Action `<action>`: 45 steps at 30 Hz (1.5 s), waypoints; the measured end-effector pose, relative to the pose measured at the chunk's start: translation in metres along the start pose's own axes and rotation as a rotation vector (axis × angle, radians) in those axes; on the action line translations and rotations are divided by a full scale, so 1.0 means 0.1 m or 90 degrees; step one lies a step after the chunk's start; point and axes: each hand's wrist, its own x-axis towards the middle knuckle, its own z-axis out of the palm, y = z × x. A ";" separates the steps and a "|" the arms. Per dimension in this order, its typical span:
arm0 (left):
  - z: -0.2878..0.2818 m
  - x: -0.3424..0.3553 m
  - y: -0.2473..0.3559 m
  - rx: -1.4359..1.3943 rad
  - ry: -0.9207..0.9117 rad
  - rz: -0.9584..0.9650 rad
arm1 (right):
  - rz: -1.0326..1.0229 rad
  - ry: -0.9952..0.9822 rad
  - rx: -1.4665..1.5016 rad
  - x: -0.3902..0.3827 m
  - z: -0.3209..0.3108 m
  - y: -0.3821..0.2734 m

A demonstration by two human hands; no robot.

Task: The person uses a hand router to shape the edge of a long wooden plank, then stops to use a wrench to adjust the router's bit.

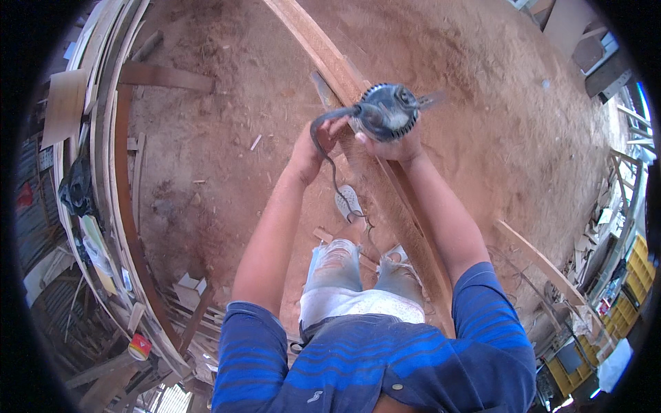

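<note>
A corded power tool [390, 113] with a round, dark, ribbed body sits on a long wooden beam [313, 34]. Its black cord [323, 148] leaves on the left and loops down toward my legs. My right hand [399, 146] is closed around the near right side of the tool, thumb toward the beam. On the left, my left hand [318, 144] has its fingers curled against the tool beneath the cord; the fingertips are partly hidden. A dark part [432, 100] juts out on the tool's right and looks blurred. Where the tool meets the wood is hidden under its body.
The beam runs from the far left down past my right arm. Long boards [110, 138] are stacked along the left. My shoe [348, 201] rests on the brown dirt floor [227, 179]. A loose plank [540, 261] lies at right, near yellow panels [630, 275] and scrap wood.
</note>
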 end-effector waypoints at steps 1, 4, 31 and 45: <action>-0.08 0.05 0.05 0.008 0.038 0.001 | 0.002 0.001 -0.001 0.07 0.01 -0.04; -0.06 0.18 0.20 0.117 0.190 0.041 | 0.029 0.009 0.073 0.19 0.06 0.00; 1.25 0.32 -0.86 0.733 0.498 0.256 | 0.110 -0.030 0.212 -3.13 -1.79 -0.81; 0.63 -0.05 -0.64 0.620 0.311 0.287 | 0.095 0.013 0.241 -1.82 -0.99 -0.49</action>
